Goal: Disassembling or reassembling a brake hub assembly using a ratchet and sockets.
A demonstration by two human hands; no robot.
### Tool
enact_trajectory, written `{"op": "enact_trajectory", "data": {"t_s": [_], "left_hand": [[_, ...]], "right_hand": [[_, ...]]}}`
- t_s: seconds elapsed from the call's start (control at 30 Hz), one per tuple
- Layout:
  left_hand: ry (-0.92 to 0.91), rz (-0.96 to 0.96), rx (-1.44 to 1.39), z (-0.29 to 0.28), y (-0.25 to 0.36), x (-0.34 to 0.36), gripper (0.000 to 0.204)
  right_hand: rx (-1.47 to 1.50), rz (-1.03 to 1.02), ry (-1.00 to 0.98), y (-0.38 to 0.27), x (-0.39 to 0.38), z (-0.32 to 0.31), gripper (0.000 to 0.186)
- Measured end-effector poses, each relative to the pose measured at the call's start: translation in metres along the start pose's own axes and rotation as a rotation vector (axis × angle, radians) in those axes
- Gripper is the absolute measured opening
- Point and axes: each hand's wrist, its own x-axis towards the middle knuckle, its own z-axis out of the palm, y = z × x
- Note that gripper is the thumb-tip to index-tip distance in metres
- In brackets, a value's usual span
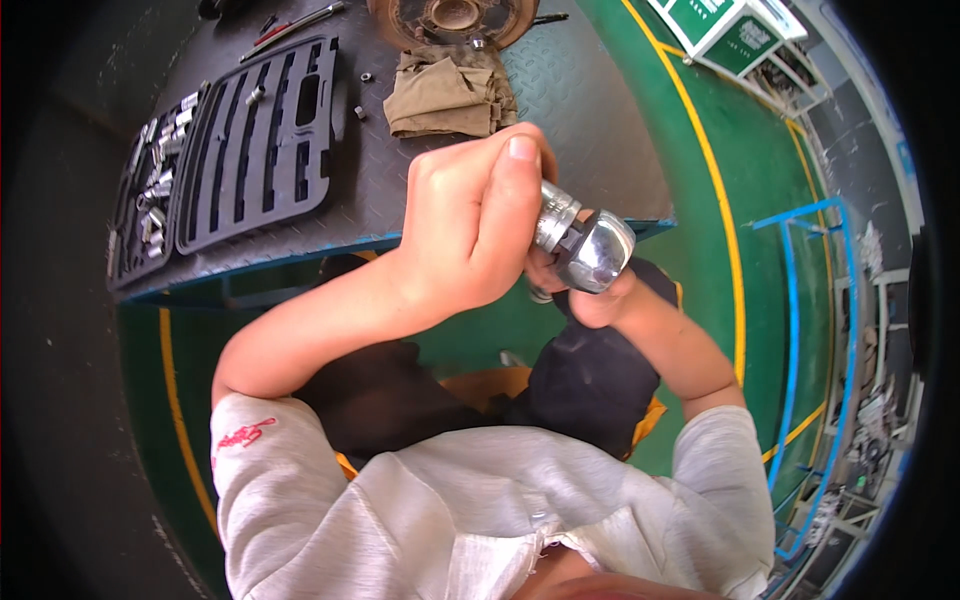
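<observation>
In front of my chest, my left hand [465,215] is closed in a fist around a silver socket [555,216], whose knurled end sticks out past the thumb side. The socket meets the shiny, rounded head of a ratchet wrench [603,252]. Behind that head is my right hand [600,302], its fingers curled around the ratchet and mostly hidden. The ratchet's handle does not show. A folded brown cloth [450,92] lies on the table beyond my left fist.
On the dark metal table [590,140] lie an opened black socket case [258,145], loose sockets [160,170], a red-handled tool [290,30] and a rusty round hub part [455,18]. To the right stand a blue rail frame [790,350] and a green-white box [725,30].
</observation>
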Motion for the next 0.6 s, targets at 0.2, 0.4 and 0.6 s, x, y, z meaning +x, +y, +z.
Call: {"op": "enact_trajectory", "data": {"t_s": [0.2,0.4,0.6], "left_hand": [[0.077,0.220,0.029,-0.001,-0.011,0.012,0.021],[0.084,0.424,0.262,-0.011,-0.023,0.027,0.013],[0.062,0.067,0.241,-0.004,-0.009,0.020,0.016]], "right_hand": [[0.501,0.227,-0.057,-0.004,0.002,0.032,0.090],[0.995,0.485,-0.212,-0.017,0.021,0.020,0.087],[0.704,0.385,-0.014,-0.014,0.024,0.024,0.087]]}}
